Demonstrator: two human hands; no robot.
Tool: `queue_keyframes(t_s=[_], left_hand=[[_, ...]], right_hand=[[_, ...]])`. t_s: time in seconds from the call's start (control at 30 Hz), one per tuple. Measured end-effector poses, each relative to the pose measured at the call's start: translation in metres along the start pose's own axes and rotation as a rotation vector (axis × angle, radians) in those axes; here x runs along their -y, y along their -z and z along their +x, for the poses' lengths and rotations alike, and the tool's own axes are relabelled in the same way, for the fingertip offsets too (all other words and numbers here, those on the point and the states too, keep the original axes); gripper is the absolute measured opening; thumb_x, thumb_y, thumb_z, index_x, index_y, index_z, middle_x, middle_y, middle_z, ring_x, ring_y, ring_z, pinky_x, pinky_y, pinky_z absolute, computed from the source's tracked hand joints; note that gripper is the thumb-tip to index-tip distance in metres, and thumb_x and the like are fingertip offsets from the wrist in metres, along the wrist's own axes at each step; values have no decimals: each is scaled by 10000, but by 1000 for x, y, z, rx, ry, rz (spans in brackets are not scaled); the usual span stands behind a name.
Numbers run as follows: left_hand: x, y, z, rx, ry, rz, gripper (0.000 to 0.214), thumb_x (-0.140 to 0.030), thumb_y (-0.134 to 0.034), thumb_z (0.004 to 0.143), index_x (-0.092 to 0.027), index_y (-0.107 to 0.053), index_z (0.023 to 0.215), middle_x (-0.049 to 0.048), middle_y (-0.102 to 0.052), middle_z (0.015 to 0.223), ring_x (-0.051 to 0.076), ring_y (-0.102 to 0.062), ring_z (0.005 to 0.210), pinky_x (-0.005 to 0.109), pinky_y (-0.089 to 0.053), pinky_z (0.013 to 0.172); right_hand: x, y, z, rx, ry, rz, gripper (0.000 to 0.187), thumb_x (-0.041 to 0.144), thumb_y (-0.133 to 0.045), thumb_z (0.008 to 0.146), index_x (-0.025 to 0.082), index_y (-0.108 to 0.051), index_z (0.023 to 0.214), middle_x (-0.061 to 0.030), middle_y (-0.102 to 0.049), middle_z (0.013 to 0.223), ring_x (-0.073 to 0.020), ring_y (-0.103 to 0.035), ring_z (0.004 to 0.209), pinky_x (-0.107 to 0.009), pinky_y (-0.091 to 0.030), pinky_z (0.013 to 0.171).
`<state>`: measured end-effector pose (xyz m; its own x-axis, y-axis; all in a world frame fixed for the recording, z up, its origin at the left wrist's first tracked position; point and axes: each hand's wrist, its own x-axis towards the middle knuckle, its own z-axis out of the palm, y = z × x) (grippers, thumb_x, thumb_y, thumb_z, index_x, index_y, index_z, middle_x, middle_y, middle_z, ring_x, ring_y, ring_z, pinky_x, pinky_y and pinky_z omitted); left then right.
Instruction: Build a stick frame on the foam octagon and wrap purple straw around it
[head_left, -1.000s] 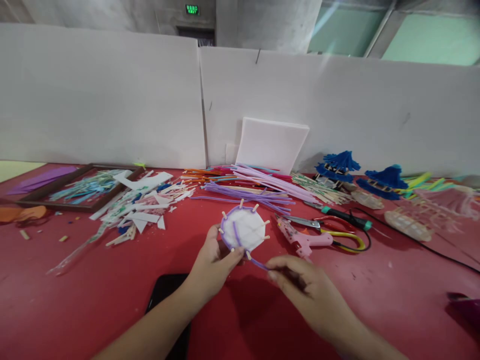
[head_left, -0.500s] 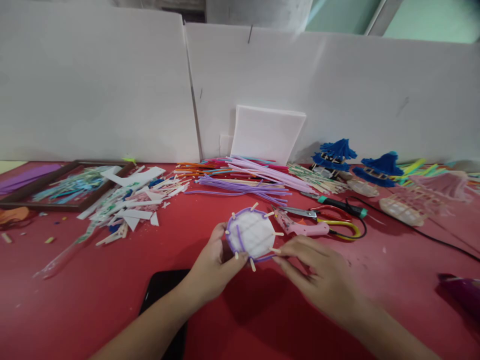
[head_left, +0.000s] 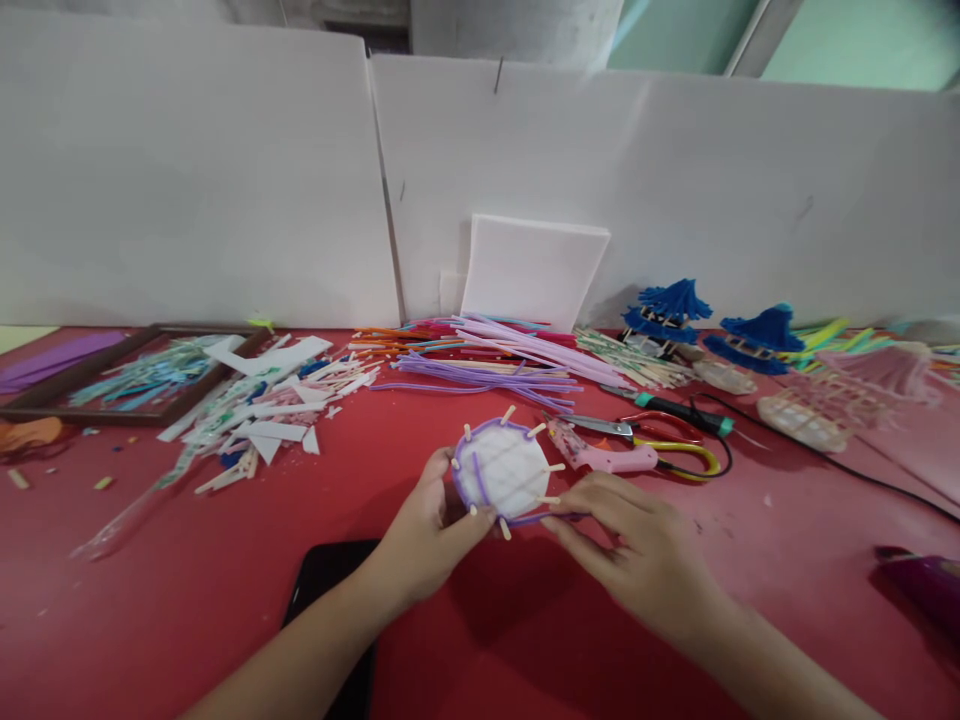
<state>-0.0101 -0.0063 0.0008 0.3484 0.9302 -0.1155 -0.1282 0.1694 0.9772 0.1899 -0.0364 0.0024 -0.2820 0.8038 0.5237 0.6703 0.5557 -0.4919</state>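
Note:
A round white disc [head_left: 514, 470] with short pale wooden sticks standing out around its rim is held up over the table. A purple pipe cleaner [head_left: 459, 478] winds along its edge between the sticks, and a short purple piece lies across its face. My left hand [head_left: 431, 535] grips the disc at its left and lower edge, thumb in front. At the lower right, my right hand [head_left: 626, 540] pinches the pipe cleaner's end, its fingertips close to a stick. Part of the pipe cleaner is hidden by those fingers.
Behind the disc lie purple pipe cleaners [head_left: 487, 375]. Scissors [head_left: 690, 455], a pink glue gun [head_left: 607, 458] and a green-black tool [head_left: 682, 408] with a cord are at the right. Paper scraps [head_left: 274, 405], a brown frame [head_left: 142, 412] and a black phone [head_left: 330, 570] are left.
My right thumb has shifted slightly left toward the disc, and the purple pipe cleaner now shows between the right fingers. My left hand keeps its hold on the disc.

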Motion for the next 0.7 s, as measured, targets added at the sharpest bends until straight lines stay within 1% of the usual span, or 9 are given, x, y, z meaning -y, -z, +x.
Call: queue_keyframes(t_s=[0.13,0.23,0.33,0.47,0.57,0.7], left_hand=[[0,0,-1,19,-5,0,343,-173,-675,701,-220,-500,992,51,-669,915,206,-673,832,317,-515,747],[1,0,-1,0,-12,6,341,-169,-698,676,-214,-541,975,64,-656,954,212,-674,819,316,-525,721],[2,1,-1,6,-24,46,327,-180,-684,696,-215,-544,990,70,-649,973,219,-667,849,322,-527,735],[3,3,-1,46,-85,186,280,-194,-617,760,-212,-540,1029,74,-642,1007,221,-639,934,341,-494,838],[2,3,-2,31,-136,288,260,-198,-610,764,-197,-563,1020,84,-612,1070,227,-605,1001,345,-447,911],[2,2,-3,3,-125,239,307,-204,-634,743,-198,-551,1038,74,-623,1032,226,-611,966,324,-467,860]], right_hand=[[1,-1,-1,-15,-6,-50,125,260,-587,837,205,-646,741,-4,-638,658,-129,-606,603,-224,-469,564],[3,-4,-3,-51,-26,-96,178,313,-590,842,203,-632,709,2,-624,624,-120,-589,567,-217,-440,534],[6,-7,-3,-95,-19,-129,222,340,-585,844,196,-611,677,6,-608,595,-111,-572,536,-212,-414,511],[9,-9,-3,-126,-17,-187,256,333,-589,838,189,-568,627,16,-572,559,-103,-540,508,-209,-385,490],[10,-10,-3,-141,-9,-230,285,329,-575,844,189,-536,599,20,-552,543,-99,-518,492,-211,-374,484],[10,-10,-3,-169,0,-246,286,324,-562,848,195,-510,598,27,-537,524,-93,-504,475,-204,-366,470]])
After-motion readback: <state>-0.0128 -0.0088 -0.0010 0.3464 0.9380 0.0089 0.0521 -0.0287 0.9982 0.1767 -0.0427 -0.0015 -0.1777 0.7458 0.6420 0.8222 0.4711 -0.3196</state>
